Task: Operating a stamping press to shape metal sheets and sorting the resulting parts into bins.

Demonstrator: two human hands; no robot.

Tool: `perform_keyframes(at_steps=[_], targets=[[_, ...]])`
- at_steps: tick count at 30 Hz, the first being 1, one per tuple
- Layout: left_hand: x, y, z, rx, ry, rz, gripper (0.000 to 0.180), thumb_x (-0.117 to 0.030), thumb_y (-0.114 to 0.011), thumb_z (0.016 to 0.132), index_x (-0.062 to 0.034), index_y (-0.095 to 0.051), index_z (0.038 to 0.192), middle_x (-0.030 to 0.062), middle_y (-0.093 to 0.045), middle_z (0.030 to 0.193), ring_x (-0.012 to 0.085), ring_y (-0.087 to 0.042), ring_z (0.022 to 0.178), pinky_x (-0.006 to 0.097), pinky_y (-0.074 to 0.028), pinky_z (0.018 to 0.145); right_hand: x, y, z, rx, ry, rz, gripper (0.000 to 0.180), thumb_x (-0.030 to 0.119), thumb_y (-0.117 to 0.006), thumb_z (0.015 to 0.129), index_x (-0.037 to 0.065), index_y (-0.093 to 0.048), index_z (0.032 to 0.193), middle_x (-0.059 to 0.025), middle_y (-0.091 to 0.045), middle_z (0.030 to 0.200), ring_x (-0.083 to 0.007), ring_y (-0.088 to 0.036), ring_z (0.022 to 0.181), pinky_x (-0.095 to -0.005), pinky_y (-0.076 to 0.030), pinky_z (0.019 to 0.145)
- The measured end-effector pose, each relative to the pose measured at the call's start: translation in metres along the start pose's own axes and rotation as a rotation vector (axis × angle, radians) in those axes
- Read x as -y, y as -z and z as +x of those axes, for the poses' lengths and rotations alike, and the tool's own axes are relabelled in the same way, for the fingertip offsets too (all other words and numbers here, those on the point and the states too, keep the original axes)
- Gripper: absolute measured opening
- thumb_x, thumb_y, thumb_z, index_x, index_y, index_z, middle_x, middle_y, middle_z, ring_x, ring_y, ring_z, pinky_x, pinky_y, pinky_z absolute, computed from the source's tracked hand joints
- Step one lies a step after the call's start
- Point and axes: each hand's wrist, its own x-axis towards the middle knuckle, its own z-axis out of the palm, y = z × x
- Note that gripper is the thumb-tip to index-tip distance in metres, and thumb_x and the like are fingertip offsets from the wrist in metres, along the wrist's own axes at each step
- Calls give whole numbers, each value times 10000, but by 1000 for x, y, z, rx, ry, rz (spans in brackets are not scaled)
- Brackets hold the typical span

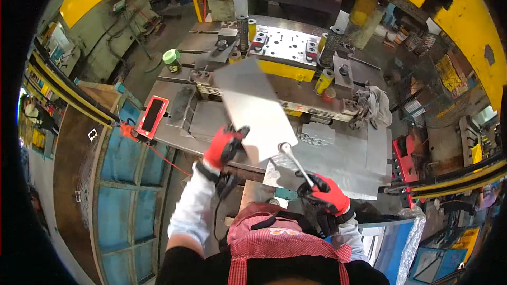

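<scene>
Left hand (224,145), in a red-and-black work glove: closed on the left edge of a flat rectangular sheet of bare grey metal (253,106), fingers curled over its rim. The sheet is tilted, its far end raised toward the press die, its near corner low over the bench.

Right hand (326,190), same kind of glove: fist closed round the lower end of a slim silver metal rod tool (296,163). The rod slants up and left; its rounded tip meets the near corner of the sheet.

Under both: a grey steel press bench (364,148), with further flat metal sheets (338,171) lying on it just beyond the right hand.

Beyond the sheet: a grey drilled die plate (285,42) with a yellow front edge, flanked by coiled springs (242,30) on posts and short yellow cylinders (324,80).

Right of the die: a crumpled grey rag (376,104) on the bench.

Left side: a red-framed rectangular device with a dark face (152,116) at the bench edge; farther back, a small jar with a green lid (171,59).

Overhead: the yellow painted frame of the press (465,16).

Lower edge: the person's red checked apron (285,243) and white sleeves.
</scene>
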Motion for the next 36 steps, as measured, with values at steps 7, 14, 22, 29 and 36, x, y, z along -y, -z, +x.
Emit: perform_keyframes(at_steps=[7,14,22,29,36], targets=[[37,-24,178,172,73,-698,147,-127,-552,806,-21,-625,877,31,-609,779,128,-538,676,273,-434,630,52,-7,40,-192,99,169,522,91,-585,804,58,-403,1292,24,-512,783,-46,-420,591,-201,-356,508],[55,-24,186,175,396,-863,237,-213,-520,882,-42,-614,1017,3,-621,858,79,-550,745,235,-457,685,55,15,74,-124,108,44,346,114,-591,800,32,-496,1122,-9,-533,738,-65,-445,561,-220,-359,484],[-12,-69,128,-4,509,-1562,293,-281,-480,914,-73,-523,1114,161,-636,875,254,-642,777,336,-534,670,71,12,84,-105,156,6,191,131,-554,827,23,-566,984,5,-481,692,-60,-425,573,-216,-340,509],[7,-88,146,-109,569,-1610,368,-338,-498,897,-7,-452,1051,266,-603,904,355,-636,727,371,-543,617,60,24,87,-246,86,97,212,117,-588,802,67,-507,992,24,-487,664,-55,-419,481,-214,-326,416],[-15,-72,146,-179,688,-1572,376,-319,-459,914,8,-425,1096,256,-593,907,399,-621,734,422,-551,667,-70,65,27,-923,307,232,471,128,-585,805,68,-443,1250,13,-528,688,-64,-455,494,-199,-372,429]])
